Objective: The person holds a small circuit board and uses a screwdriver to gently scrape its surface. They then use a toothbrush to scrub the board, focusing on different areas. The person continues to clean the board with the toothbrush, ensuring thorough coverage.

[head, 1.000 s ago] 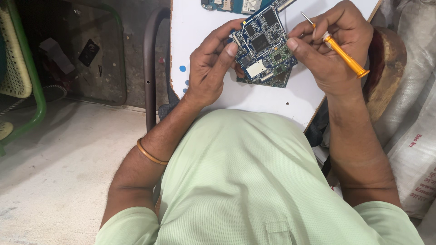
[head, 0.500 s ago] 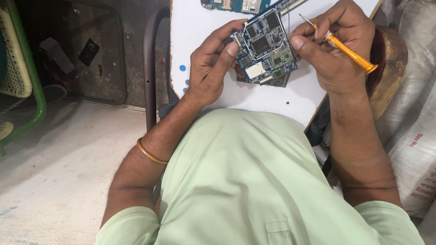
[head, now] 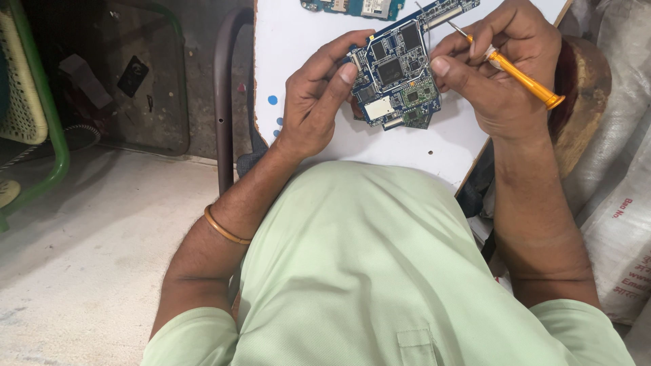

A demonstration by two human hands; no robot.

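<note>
A blue circuit board [head: 397,74] with black chips and a silver shield is held over a white board [head: 298,41]. My left hand [head: 319,95] grips the circuit board's left edge, fingertips on its face. My right hand [head: 498,64] pinches the circuit board's right edge with the thumb. The same hand holds a small orange-handled screwdriver [head: 519,71], whose metal tip points up and to the left past the circuit board's top corner. A second circuit board lies under the held one; only its lower edge [head: 417,122] shows.
Another teal circuit board [head: 352,7] lies at the white board's far edge. A dark metal chair frame [head: 220,102] stands left of the white board. A green frame [head: 54,122] is at far left. White sacks [head: 620,224] and a brown wooden piece [head: 583,95] are on the right.
The circuit board and both hands have stayed in place. The screwdriver's tip has tilted slightly higher.
</note>
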